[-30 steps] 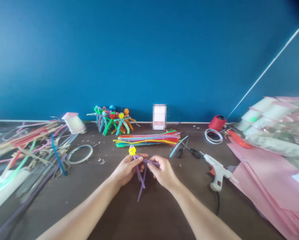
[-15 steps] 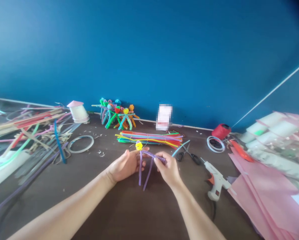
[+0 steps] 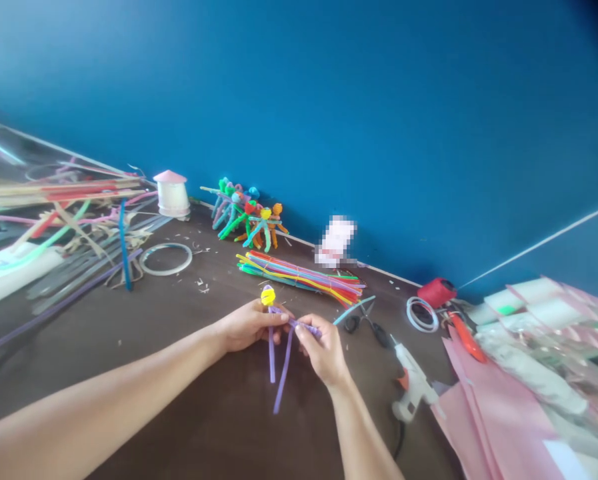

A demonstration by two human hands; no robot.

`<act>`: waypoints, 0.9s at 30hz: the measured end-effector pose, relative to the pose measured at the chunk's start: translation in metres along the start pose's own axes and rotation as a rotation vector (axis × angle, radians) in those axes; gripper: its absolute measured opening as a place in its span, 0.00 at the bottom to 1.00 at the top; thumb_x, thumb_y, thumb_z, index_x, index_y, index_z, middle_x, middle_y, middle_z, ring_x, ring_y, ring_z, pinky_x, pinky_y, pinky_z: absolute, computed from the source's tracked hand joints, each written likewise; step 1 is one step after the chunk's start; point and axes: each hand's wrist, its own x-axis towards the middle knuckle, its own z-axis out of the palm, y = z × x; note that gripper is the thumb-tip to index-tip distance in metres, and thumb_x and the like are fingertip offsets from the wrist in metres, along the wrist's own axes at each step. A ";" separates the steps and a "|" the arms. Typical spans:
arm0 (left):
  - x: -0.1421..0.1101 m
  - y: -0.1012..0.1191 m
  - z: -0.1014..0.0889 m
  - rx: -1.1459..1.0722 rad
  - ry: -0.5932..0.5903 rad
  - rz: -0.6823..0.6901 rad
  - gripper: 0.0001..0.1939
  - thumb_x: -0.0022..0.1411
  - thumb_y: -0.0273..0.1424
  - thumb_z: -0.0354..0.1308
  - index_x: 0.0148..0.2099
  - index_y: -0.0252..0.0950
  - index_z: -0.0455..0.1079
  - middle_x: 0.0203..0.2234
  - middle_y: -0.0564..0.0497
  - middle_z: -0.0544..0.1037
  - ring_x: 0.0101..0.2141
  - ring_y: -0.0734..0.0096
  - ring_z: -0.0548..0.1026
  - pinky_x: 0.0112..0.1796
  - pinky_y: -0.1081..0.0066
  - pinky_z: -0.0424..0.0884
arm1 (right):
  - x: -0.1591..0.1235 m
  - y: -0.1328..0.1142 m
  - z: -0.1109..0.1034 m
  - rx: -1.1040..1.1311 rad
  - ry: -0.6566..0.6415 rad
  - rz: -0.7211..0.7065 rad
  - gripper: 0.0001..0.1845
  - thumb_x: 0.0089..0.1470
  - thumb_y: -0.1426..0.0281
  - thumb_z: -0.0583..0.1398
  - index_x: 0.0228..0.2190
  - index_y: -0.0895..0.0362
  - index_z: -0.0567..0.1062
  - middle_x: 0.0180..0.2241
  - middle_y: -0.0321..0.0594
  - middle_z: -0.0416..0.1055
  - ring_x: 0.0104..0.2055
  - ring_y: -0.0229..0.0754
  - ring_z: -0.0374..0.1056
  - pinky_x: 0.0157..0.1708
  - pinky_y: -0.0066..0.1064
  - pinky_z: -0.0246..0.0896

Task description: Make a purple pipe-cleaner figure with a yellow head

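Observation:
A purple pipe-cleaner figure (image 3: 277, 353) with a yellow ball head (image 3: 267, 295) hangs between my hands, its two long legs pointing down toward the dark tabletop. My left hand (image 3: 249, 325) grips the figure just below the head. My right hand (image 3: 321, 353) pinches the purple arm that runs sideways from the head. The fingers hide part of the twisted middle.
Beyond my hands lie a bundle of coloured pipe cleaners (image 3: 299, 277) and black-handled scissors (image 3: 363, 323). A white hot glue gun (image 3: 411, 383) and pink paper sheets (image 3: 489, 413) are to the right. Finished figures (image 3: 246, 217) stand against the blue wall; strips are heaped at left.
The whole view has rolled, so the table and wall edge now slope down to the right. The figure's legs hang straighter and further apart. Both hands still hold it.

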 end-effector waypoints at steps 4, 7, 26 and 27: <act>-0.002 0.003 -0.004 -0.108 -0.055 -0.046 0.09 0.49 0.29 0.60 0.33 0.29 0.73 0.23 0.48 0.73 0.20 0.78 0.67 0.24 0.76 0.64 | 0.002 0.005 0.002 0.128 -0.035 0.087 0.12 0.49 0.62 0.55 0.22 0.58 0.67 0.12 0.28 0.56 0.14 0.30 0.53 0.17 0.23 0.53; -0.003 0.005 -0.006 -0.186 -0.093 -0.099 0.10 0.51 0.32 0.57 0.33 0.29 0.73 0.24 0.47 0.74 0.22 0.76 0.69 0.25 0.75 0.66 | 0.003 0.007 0.004 0.166 -0.028 0.096 0.11 0.48 0.62 0.55 0.22 0.57 0.67 0.12 0.28 0.55 0.15 0.30 0.53 0.18 0.24 0.54; 0.001 0.005 0.007 -0.100 0.290 0.091 0.05 0.42 0.24 0.62 0.26 0.30 0.69 0.17 0.51 0.73 0.14 0.83 0.61 0.19 0.76 0.63 | 0.001 0.005 0.003 -0.382 0.221 -0.276 0.17 0.50 0.71 0.54 0.44 0.56 0.64 0.37 0.44 0.64 0.37 0.41 0.64 0.35 0.33 0.63; 0.001 0.006 0.007 -0.121 0.290 0.085 0.05 0.42 0.23 0.62 0.26 0.30 0.69 0.18 0.51 0.73 0.13 0.83 0.61 0.19 0.76 0.63 | 0.000 0.002 0.004 -0.476 0.228 -0.373 0.19 0.49 0.74 0.53 0.45 0.55 0.64 0.40 0.45 0.62 0.42 0.43 0.61 0.40 0.36 0.61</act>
